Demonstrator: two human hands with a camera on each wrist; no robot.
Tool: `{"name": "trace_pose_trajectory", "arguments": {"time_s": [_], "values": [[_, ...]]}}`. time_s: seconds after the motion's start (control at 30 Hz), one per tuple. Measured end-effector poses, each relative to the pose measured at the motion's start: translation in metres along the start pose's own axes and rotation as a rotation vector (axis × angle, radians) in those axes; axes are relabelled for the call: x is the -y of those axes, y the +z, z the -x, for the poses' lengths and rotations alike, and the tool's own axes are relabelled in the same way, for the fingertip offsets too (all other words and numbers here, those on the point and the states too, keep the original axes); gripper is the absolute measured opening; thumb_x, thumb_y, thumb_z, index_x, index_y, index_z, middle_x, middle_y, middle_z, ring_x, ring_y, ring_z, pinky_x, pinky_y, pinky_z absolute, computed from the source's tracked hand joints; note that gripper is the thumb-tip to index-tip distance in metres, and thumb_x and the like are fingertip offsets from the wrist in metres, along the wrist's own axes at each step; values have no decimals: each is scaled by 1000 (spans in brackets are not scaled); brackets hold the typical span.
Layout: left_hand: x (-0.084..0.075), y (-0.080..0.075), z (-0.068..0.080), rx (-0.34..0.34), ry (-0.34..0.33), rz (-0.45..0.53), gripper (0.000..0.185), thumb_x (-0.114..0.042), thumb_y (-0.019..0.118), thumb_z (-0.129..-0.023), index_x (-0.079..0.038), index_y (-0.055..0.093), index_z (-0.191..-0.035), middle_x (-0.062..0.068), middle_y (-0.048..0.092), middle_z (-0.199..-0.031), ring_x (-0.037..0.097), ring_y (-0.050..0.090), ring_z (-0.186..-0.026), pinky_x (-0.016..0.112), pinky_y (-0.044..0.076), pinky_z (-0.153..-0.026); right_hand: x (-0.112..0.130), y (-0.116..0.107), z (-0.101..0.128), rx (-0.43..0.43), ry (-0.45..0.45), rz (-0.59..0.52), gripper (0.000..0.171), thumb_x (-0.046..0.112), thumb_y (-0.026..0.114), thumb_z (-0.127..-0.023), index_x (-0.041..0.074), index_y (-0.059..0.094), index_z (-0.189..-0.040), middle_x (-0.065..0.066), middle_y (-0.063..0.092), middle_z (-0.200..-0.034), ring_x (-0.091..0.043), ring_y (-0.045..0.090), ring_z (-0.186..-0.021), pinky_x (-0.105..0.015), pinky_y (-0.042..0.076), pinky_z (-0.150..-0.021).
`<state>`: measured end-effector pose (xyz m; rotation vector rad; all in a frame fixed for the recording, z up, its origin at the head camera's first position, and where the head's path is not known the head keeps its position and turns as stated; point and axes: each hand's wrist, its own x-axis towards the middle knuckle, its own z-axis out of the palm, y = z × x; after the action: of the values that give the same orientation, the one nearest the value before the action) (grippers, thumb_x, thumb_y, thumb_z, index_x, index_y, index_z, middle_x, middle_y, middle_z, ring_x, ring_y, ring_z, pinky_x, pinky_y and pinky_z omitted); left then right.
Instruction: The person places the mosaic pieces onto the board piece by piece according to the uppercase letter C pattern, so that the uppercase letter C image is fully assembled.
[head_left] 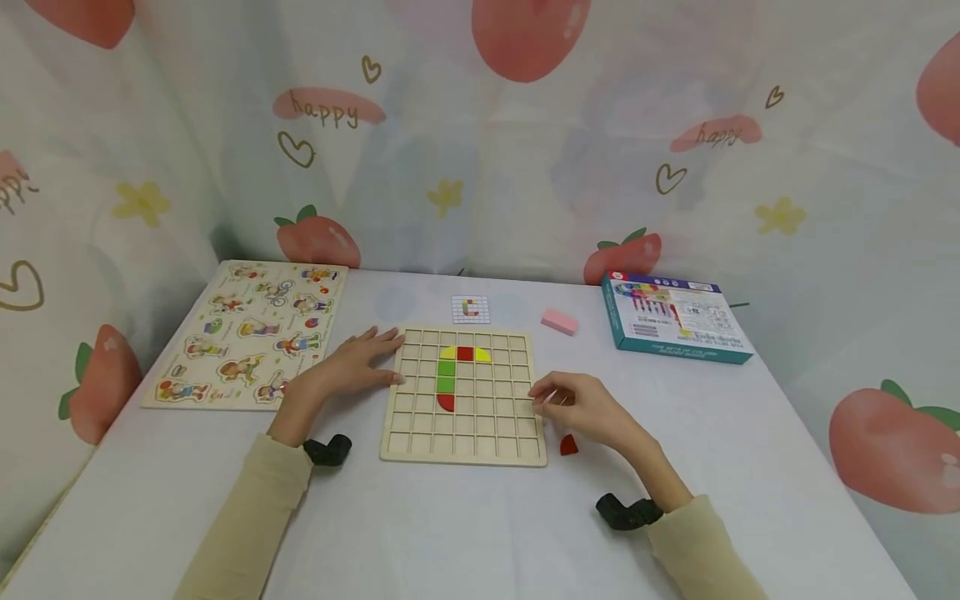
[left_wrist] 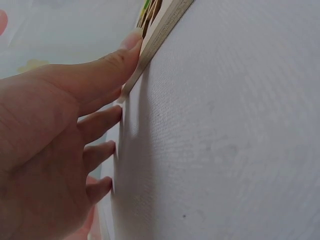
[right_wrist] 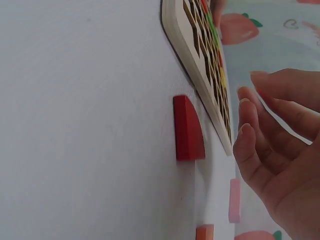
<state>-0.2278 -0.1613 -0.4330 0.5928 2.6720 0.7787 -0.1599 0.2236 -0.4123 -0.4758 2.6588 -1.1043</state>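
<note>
A wooden grid board (head_left: 465, 450) lies in the middle of the table. In its cells sit a red square block (head_left: 465, 353) between two yellow quarter-round blocks, two green square blocks (head_left: 446, 377) below, then a red quarter-round block (head_left: 447, 402). My left hand (head_left: 348, 365) rests at the board's left side, thumb on the rim, fingers extended. By the right edge hovers my right hand (head_left: 581, 407), fingers loosely bent and holding nothing. Beside the board lies a loose red quarter-round block (right_wrist: 189, 129); an orange-red block (right_wrist: 204, 232) shows farther off in the right wrist view.
A small pattern card (head_left: 470, 309) lies behind the board, with a pink block (head_left: 559, 322) to its right. At the back right is a flat teal-edged box (head_left: 675, 321). A picture puzzle board (head_left: 247, 333) occupies the left side. Patterned cloth hangs behind.
</note>
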Motion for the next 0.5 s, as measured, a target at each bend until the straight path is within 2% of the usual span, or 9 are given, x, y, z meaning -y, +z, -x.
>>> {"name": "trace_pose_trajectory", "arguments": {"time_s": [0.2, 0.5], "values": [[0, -1, 1, 0, -2, 1, 77, -37, 70, -98, -8, 36, -160, 14, 24, -170, 44, 7, -159, 62, 5, -128, -12, -14, 12, -14, 3, 14, 19, 15, 71, -95, 10, 73, -113, -2, 71, -102, -21, 62, -84, -26, 55, -65], [1, 1, 0, -6, 3, 6, 77, -38, 70, -98, -9, 36, -160, 13, 24, -170, 44, 8, -159, 61, 5, -128, -30, -33, 25, -30, 68, 24, 22, 15, 71, -96, 6, 71, -117, -6, 71, -100, -22, 64, -80, -25, 57, -63]]}}
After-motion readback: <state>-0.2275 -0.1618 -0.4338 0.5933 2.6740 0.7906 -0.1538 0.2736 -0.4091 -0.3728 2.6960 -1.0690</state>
